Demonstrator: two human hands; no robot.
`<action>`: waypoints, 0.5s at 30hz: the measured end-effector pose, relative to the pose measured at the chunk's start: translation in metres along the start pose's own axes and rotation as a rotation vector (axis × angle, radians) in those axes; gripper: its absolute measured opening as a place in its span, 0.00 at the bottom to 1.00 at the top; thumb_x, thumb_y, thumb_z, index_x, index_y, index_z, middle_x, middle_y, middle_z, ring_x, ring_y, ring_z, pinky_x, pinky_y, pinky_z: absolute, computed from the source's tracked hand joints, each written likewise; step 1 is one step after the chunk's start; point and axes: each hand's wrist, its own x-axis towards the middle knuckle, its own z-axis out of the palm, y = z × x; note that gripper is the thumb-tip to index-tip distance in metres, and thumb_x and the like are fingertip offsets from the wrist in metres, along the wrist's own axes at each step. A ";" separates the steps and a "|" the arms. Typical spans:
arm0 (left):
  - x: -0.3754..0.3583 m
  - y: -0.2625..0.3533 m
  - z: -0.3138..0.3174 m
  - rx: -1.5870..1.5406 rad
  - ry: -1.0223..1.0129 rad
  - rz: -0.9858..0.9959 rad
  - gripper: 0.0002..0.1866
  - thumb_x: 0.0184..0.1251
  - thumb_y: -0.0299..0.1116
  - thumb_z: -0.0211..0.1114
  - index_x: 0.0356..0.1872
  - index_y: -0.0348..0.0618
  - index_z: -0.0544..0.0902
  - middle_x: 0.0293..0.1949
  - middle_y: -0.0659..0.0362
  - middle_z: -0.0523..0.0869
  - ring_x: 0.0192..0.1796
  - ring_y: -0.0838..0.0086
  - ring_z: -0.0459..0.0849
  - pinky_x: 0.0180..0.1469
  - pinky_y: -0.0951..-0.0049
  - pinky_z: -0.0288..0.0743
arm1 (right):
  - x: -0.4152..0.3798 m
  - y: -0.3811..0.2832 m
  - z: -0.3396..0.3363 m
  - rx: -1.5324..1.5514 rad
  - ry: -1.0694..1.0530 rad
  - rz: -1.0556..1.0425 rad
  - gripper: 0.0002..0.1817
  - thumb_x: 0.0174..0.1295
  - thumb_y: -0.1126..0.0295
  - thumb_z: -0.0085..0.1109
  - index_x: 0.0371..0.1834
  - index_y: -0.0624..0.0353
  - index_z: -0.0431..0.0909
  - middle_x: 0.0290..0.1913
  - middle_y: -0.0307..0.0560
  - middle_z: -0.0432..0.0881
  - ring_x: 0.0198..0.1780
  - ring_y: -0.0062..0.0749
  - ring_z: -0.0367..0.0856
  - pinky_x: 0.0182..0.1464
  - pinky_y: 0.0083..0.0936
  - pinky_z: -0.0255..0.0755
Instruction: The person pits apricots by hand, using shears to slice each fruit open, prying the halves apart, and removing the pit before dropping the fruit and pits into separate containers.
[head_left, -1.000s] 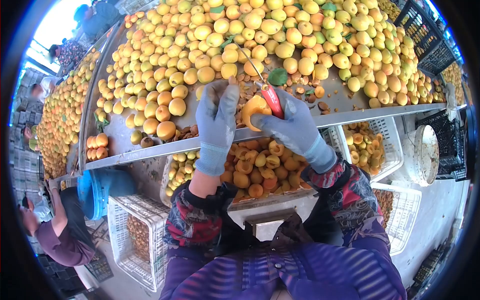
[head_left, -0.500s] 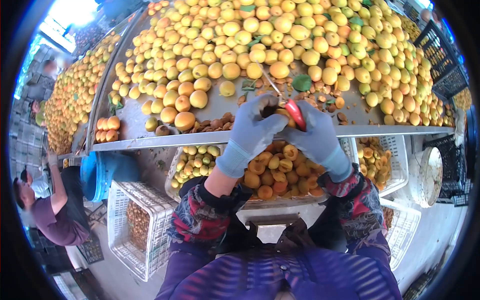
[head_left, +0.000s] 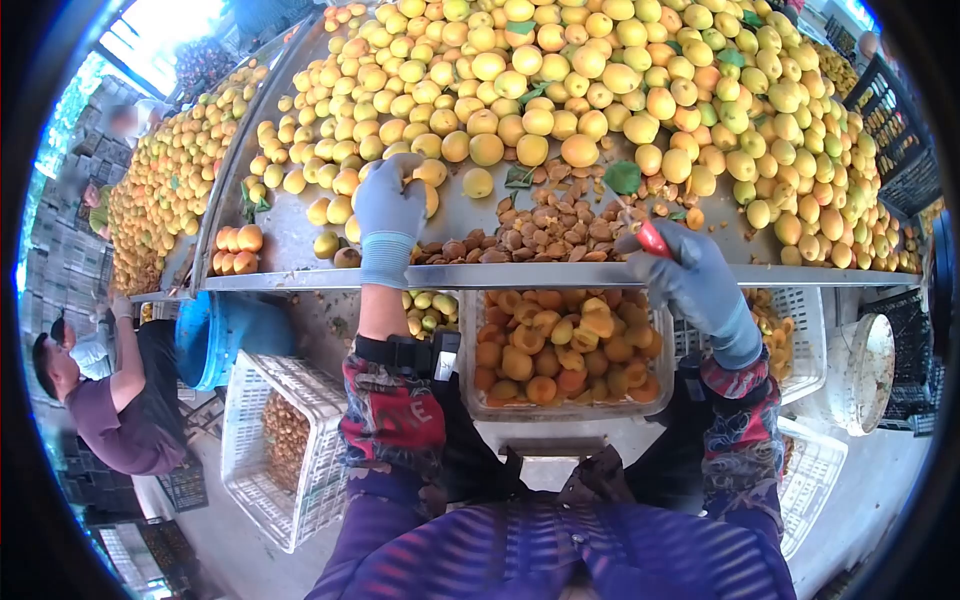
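My left hand point(head_left: 390, 208), in a grey glove, reaches over the metal table with its fingers curled round a yellow-orange apricot point(head_left: 432, 203), mostly hidden behind the hand. Another apricot point(head_left: 430, 172) lies right by the fingertips. My right hand point(head_left: 690, 275), gloved too, is closed on the red handle of a small knife point(head_left: 655, 238) at the table's front edge; its thin blade points up and away. Between the hands lies a heap of brown apricot pits point(head_left: 560, 225). Below the edge, a crate point(head_left: 563, 411) holds halved apricots point(head_left: 560, 350).
A large pile of apricots point(head_left: 560, 80) covers the back of the metal table point(head_left: 290, 225). White crates point(head_left: 330, 440), a blue barrel point(head_left: 205, 340) and a white bucket point(head_left: 862, 375) stand around below. Another person point(head_left: 125, 400) works at the left.
My hands were together over the crate, the knife at a fruit. They have parted: the left moved left and forward to the apricots, the right moved right with the knife.
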 end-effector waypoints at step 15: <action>0.001 0.012 0.009 0.124 -0.125 -0.174 0.23 0.49 0.34 0.69 0.49 0.39 0.78 0.39 0.58 0.80 0.41 0.69 0.80 0.41 0.68 0.73 | 0.008 0.008 0.014 0.150 0.121 -0.151 0.08 0.67 0.69 0.53 0.41 0.63 0.75 0.28 0.36 0.76 0.21 0.13 0.70 0.23 0.12 0.65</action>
